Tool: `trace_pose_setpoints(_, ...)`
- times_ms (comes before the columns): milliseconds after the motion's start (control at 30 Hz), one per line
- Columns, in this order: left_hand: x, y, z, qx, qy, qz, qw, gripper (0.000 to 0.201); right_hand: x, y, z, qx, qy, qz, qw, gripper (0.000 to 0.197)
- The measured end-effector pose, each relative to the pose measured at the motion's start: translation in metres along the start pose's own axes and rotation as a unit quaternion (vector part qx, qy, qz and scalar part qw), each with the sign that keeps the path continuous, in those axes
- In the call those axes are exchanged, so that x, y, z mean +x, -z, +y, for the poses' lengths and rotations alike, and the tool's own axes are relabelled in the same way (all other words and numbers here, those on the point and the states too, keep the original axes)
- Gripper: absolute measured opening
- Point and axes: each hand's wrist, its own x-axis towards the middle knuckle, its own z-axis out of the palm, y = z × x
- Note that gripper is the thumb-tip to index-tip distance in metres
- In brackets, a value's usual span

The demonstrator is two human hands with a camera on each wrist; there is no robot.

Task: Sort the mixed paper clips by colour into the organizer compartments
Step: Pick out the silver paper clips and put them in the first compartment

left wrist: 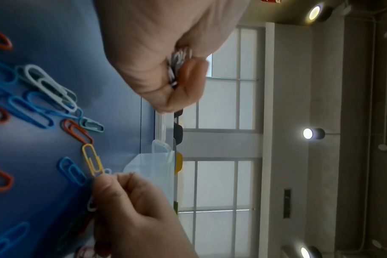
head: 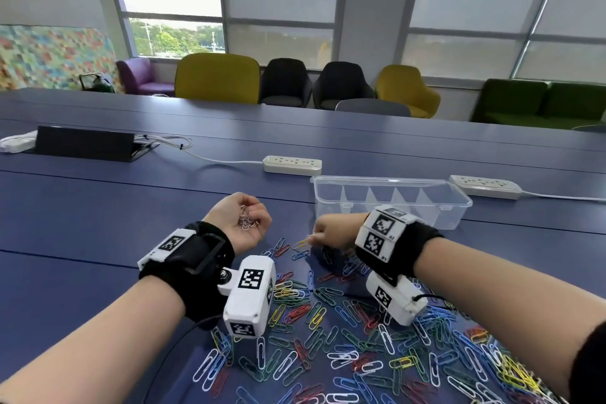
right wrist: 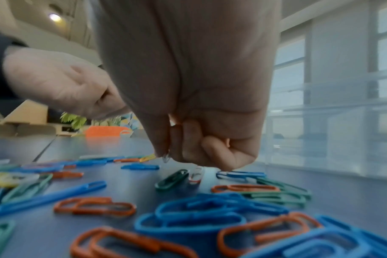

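**Paper clips: pale one in the right-hand pinch, cupped left hand just to its left**

Paper clips [head: 328,321]: spread loose over the near part of the blue table [head: 98,207], all colours mixed, none visible yet in the organizer [head: 390,179].

Right hand [head: 331,234]: low over the far edge of the pile, fingers curled in, thumb and forefinger closed narrow on a small pale clip [right wrist: 166,158]. Hanging tip-down from the pinch, just clear of the tabletop; exact colour hard to tell, white or clear. Other fingers tucked under, holding nothing visible.

Yellow clip [left wrist: 92,160]: flat on the table just left of those fingertips, long axis running away from them to the left. Touching the fingertips or only beside them, impossible to say.

Left hand [head: 241,223]: palm up and raised off the table, left of the right hand and slightly farther, fingers curled loosely round a handful of white clips [head: 245,221].

Organizer: clear, open-topped, standing far and right of the right hand, long side across the table, dividers making a row of compartments.

Judged from this: collecting one pale colour into the left palm. Shortest path for the pinched clip, then, leftward to that palm, near at hand; alternatively far and right, over the organizer's near wall. Right hand nearer the box, left hand well apart from it.
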Motion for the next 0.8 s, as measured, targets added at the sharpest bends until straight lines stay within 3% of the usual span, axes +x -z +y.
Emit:
trace_pose_setpoints(100, 0.004, -0.004, -0.01, -0.058, -0.007, 0.016, 0.998, 0.036, -0.018, 0.015, 0.011, 0.07, 0.012, 0.022, 0.997, 0.031)
trace_pose_setpoints(200, 0.001, -0.016, -0.025, -0.046, -0.005, 0.003, 0.999, 0.034, -0.036, 0.026, 0.019, 0.138, 0.022, 0.017, 0.99, 0.026)
trace_pose_setpoints(300, -0.001, -0.028, -0.042, -0.027, 0.008, 0.001, 1.0, 0.037, -0.052, 0.035, 0.017, 0.118, 0.05, 0.062, 0.99, 0.021)
trace_pose_setpoints(400, -0.002, -0.037, -0.058, -0.028, 0.045, -0.04, 0.998, 0.04, -0.058, 0.045, 0.006, 0.074, 0.108, 0.131, 0.983, 0.015)
trace_pose_setpoints(467, -0.001, -0.044, -0.067, -0.042, 0.058, -0.068, 0.995, 0.038, -0.058, 0.048, -0.001, 0.044, 0.116, 0.129, 0.984, 0.01)
trace_pose_setpoints(567, 0.005, -0.052, -0.073, -0.071, 0.074, -0.088, 0.991, 0.037, -0.055, 0.048, -0.001, -0.022, 0.119, 0.128, 0.984, 0.025)
trace_pose_setpoints(700, 0.011, -0.053, -0.072, -0.117, 0.084, -0.088, 0.986, 0.037, -0.061, 0.057, 0.018, 0.076, 0.138, 0.199, 0.967, 0.025)
trace_pose_setpoints(800, 0.02, -0.054, -0.067, -0.104, 0.068, -0.044, 0.991, 0.036, -0.065, 0.062, 0.052, 0.115, 0.097, 0.233, 0.961, 0.027)
